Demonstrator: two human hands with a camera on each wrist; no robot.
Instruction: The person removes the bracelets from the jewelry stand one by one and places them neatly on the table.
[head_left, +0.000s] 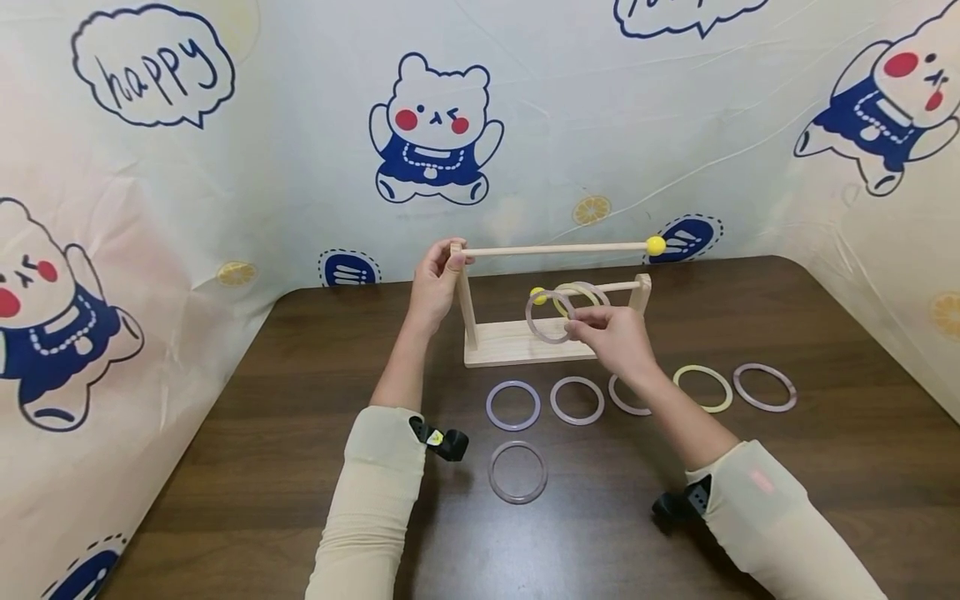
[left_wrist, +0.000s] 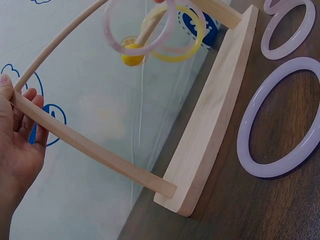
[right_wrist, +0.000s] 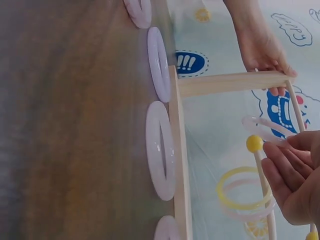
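Observation:
My left hand (head_left: 433,287) holds the top of the left upright of a wooden stand (left_wrist: 205,117), thumb in front and fingers behind. With thumb and fingertips my right hand (head_left: 617,336) pinches a pale lilac bangle (head_left: 530,325) beside the yellow ball (right_wrist: 254,143) that ends the lower rod. Whether the bangle surrounds the ball, I cannot tell. A yellow bangle (right_wrist: 223,186) and a pale pink bangle (right_wrist: 252,217) hang on that rod. The upper rod (head_left: 555,249), with a yellow ball (head_left: 656,245) at its right end, carries no bangles.
In front of the stand, a row on the brown table (head_left: 300,467) includes a violet bangle (head_left: 488,406), a pale bangle (head_left: 553,402), a yellow bangle (head_left: 729,393) and a mauve bangle (head_left: 787,404). A greyish bangle (head_left: 492,472) lies nearer. Behind hangs a printed cloth (head_left: 300,167).

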